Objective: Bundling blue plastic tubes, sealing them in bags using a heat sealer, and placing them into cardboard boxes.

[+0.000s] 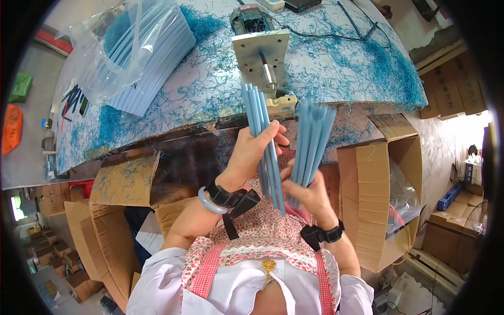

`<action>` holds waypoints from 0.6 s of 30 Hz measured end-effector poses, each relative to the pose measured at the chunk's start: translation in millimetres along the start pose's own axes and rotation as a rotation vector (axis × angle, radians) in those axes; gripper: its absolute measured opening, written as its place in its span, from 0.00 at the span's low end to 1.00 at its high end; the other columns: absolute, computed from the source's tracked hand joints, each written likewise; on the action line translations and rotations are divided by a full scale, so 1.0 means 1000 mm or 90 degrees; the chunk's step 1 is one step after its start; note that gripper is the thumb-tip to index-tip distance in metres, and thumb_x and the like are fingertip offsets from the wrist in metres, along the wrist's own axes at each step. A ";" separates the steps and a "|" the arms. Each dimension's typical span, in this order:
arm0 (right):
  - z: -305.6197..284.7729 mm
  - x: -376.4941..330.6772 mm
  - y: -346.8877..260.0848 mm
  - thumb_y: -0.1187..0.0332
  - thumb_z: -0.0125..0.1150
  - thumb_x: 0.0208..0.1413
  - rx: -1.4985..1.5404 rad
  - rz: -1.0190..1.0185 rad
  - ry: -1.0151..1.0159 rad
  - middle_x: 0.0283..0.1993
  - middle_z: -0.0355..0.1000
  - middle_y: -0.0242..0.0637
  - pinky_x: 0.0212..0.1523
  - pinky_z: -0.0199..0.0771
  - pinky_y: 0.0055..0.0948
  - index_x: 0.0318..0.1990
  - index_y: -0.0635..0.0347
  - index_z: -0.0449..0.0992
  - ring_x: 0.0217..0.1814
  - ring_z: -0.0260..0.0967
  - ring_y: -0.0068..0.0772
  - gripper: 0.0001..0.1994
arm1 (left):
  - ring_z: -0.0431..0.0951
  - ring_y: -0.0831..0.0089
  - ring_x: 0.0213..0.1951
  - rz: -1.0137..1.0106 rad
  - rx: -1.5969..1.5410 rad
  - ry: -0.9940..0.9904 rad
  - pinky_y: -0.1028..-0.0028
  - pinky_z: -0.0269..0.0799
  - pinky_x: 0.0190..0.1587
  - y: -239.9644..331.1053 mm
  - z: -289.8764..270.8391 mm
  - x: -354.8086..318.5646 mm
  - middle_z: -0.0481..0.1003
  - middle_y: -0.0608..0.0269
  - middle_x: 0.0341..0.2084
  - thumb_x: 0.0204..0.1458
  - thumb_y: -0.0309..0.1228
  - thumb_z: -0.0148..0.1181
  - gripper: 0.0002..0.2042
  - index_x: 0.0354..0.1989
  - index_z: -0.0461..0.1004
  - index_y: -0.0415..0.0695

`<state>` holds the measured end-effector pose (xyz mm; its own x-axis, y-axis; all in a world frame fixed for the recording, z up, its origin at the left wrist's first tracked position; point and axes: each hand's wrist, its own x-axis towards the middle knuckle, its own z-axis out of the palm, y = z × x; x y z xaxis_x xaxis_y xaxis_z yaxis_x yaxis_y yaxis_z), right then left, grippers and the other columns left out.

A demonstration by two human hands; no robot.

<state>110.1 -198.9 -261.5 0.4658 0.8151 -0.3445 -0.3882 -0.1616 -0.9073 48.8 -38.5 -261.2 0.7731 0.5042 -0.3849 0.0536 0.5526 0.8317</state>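
Thin blue rods, perhaps tubes, fill both of my hands in front of the table edge. My left hand [252, 149] is closed round a small bundle of blue rods [255, 113], held nearly upright with the lower ends hanging over my apron. Beside it, my right hand [310, 191] grips a thicker bundle of blue rods [313, 142] that leans a little to the right and looks slightly blurred at the top. The two bundles are apart. Just beyond them, on the table, a motor [251, 21] with a metal plate and a steel shaft [269, 74] points toward me.
Curly blue shavings [383, 63] cover much of the white table [210, 79]. A large stack of pale blue rods [163, 63] lies at the far left, partly under a clear plastic bag [100, 58]. Open cardboard boxes stand at left [102, 241] and right [370, 205].
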 end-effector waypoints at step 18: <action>0.000 -0.001 -0.010 0.74 0.61 0.44 0.005 0.076 -0.008 0.28 0.71 0.34 0.30 0.69 0.22 0.46 0.67 0.68 0.27 0.69 0.24 0.19 | 0.70 0.82 0.21 -0.058 -0.049 -0.013 0.81 0.66 0.21 0.004 0.011 0.005 0.73 0.69 0.21 0.54 0.41 0.57 0.13 0.31 0.74 0.43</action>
<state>113.9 -198.4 -252.0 0.4061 0.7971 -0.4468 -0.4465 -0.2535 -0.8581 59.6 -40.8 -255.2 0.7805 0.4364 -0.4477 0.0760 0.6446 0.7607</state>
